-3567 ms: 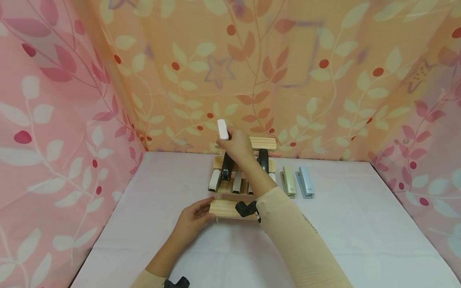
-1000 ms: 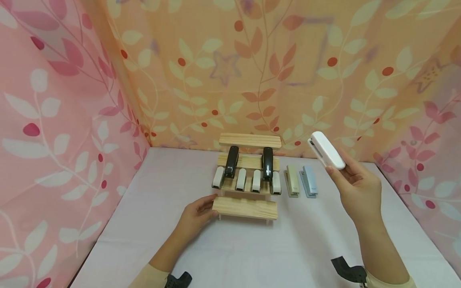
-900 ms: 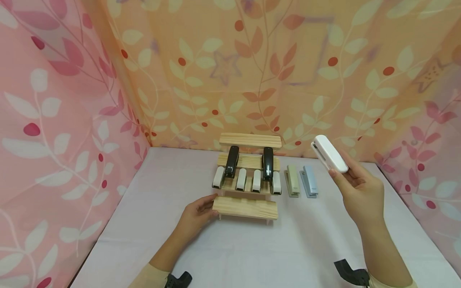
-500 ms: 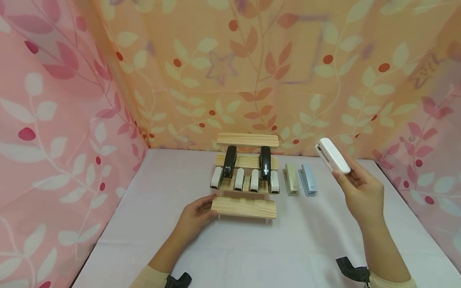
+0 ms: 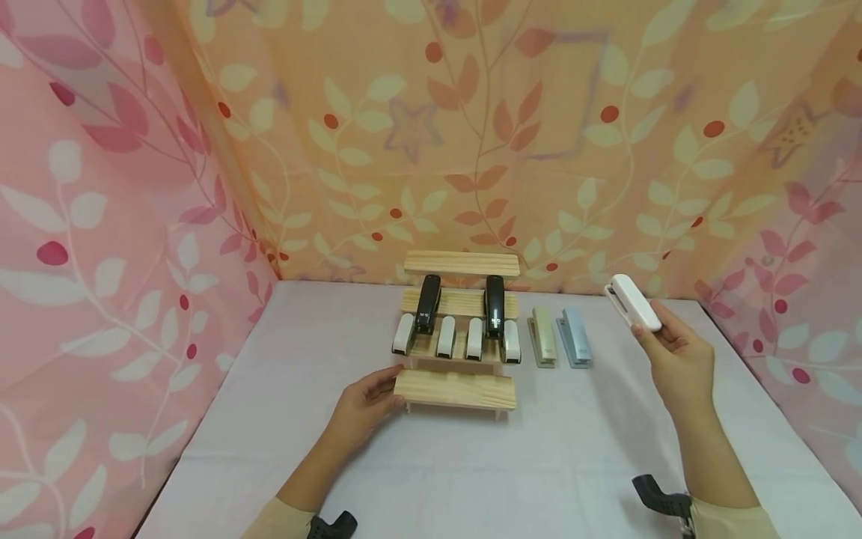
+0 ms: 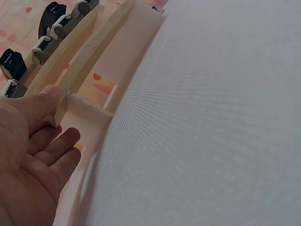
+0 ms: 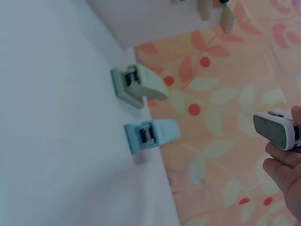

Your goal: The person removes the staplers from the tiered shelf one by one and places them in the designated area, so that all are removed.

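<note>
My right hand holds a white stapler up over the right side of the table, pinched near its lower end. In the right wrist view, the underside of that white stapler shows at the right edge, with fingers below it. At the stepped wooden rack, my left hand grips the left end of the lowest step. The left wrist view has the thumb on the board's edge and the other fingers lower, beside the rack's leg. Two black staplers and several smaller white staplers sit on the rack's middle steps.
Right of the rack, a green stapler and a light blue stapler stand side by side on the white-covered table. A flowered orange curtain hangs behind, with a pink one at the left.
My right hand was over the rack with the white stapler; it has carried it out to the right, and lately a little farther right and lower. My left hand keeps its place.
</note>
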A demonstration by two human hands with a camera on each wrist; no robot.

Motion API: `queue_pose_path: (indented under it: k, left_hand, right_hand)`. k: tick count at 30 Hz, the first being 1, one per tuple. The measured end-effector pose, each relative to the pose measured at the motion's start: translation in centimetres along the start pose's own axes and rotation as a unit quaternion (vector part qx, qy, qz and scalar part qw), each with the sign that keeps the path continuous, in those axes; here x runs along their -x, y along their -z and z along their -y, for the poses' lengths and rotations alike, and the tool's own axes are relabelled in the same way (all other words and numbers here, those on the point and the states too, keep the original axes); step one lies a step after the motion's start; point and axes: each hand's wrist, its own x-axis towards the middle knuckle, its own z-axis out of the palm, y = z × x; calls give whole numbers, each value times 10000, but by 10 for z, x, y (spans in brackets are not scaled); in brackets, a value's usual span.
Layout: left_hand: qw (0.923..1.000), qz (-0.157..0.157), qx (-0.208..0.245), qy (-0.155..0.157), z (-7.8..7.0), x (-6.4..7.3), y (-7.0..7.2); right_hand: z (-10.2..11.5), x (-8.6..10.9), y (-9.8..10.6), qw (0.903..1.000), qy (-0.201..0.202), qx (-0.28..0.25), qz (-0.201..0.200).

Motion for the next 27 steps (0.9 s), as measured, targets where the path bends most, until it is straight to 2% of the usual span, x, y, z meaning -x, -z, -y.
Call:
queue_pose_path:
  k: [9,15,18,23,27]
  left_hand:
    - [9999,31,66,88,1,-1,1]
    - [10000,24,9,64,-2,-1,1]
    - [10000,32,35,34,-2,-1,1]
    - [10000,47,34,28,-2,-1,1]
    - [10000,36,51,46,-1,-1,0]
  right_hand:
    - [-33,-12,0,9964,-773,-328,69]
    - [-48,-16,0,9947,-975,-278,183]
    - [-55,-18,0,9946,-1006,-72,223]
    - [-69,-20,1,9935,-923,561,358]
    - [-80,-20,2,9914,-992,658,551]
